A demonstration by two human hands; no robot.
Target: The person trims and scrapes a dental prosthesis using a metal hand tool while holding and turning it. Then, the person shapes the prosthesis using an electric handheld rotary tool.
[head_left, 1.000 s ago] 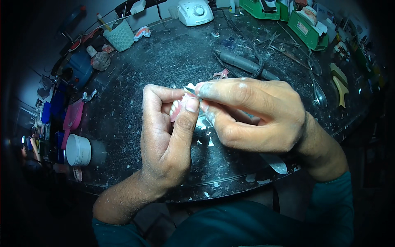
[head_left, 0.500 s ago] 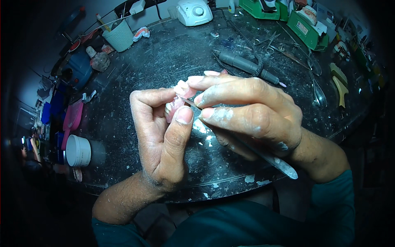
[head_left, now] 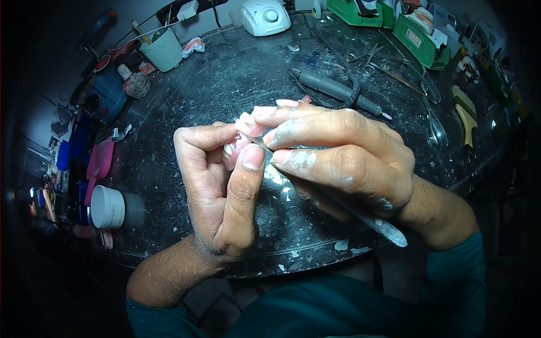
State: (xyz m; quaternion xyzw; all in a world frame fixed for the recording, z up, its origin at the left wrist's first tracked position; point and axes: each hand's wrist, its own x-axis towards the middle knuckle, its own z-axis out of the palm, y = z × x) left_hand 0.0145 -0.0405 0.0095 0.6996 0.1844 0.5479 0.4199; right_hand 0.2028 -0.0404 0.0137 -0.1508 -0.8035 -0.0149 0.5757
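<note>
A pink denture [head_left: 239,144] with pale teeth is pinched between the thumb and bent forefinger of my left hand [head_left: 217,186]. My right hand [head_left: 349,155] grips a slim metal carving tool [head_left: 383,230] like a pen, its broad flat end sticking out below the palm toward the table's near edge. The tool's thin tip meets the pink base of the denture between the two hands. Fingertips of my right hand also rest against the far side of the denture. White dust coats the right fingers. My left fingers hide part of the denture.
A grey rotary handpiece [head_left: 332,89] with a cord lies beyond my right hand. Farther off stand a white control unit [head_left: 266,18] and a green bin [head_left: 420,44]. Scissors [head_left: 369,59] and a yellow-handled brush [head_left: 466,121] lie right; a white tub [head_left: 107,207] and pink dustpan [head_left: 100,160] left.
Both hands have shifted very slightly, the denture tilting and moving a little to the left. The carving tool stays against it, and both holds are unchanged.
</note>
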